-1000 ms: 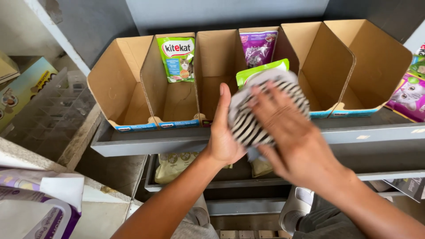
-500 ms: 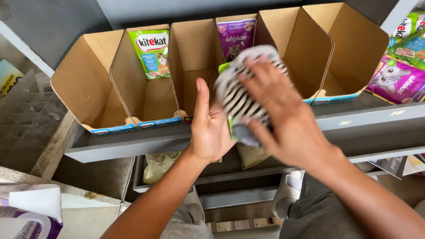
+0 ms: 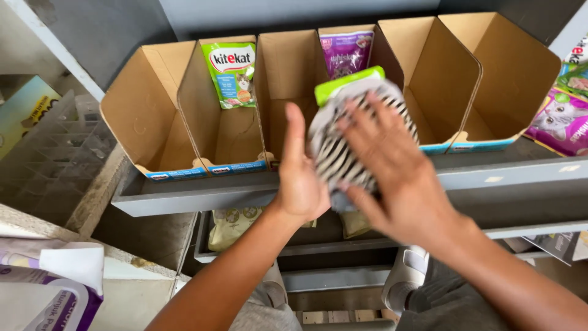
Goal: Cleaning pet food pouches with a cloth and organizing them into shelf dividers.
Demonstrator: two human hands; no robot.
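Observation:
My left hand (image 3: pixel 300 178) and my right hand (image 3: pixel 398 171) together hold a stack of zebra-striped pouches (image 3: pixel 340 138) with a green top edge. The stack is upright in front of the middle cardboard display box (image 3: pixel 288 79) on the grey shelf (image 3: pixel 202 199). My left palm presses the stack's left side, and my right hand spreads over its front. A green cat-food pouch (image 3: pixel 231 73) stands in the box to the left, a purple pouch (image 3: pixel 344 54) in the box behind the stack.
Two open cardboard boxes (image 3: pixel 465 79) stand at the right, with purple pouches (image 3: pixel 560 119) beyond them. A lower shelf holds beige pouches (image 3: pixel 229 224). A clear plastic crate (image 3: pixel 49 159) sits at the left, packaged goods (image 3: pixel 43 300) at the bottom left.
The striped stack has lifted slightly and moved toward the middle box between both hands. The view has shifted a little.

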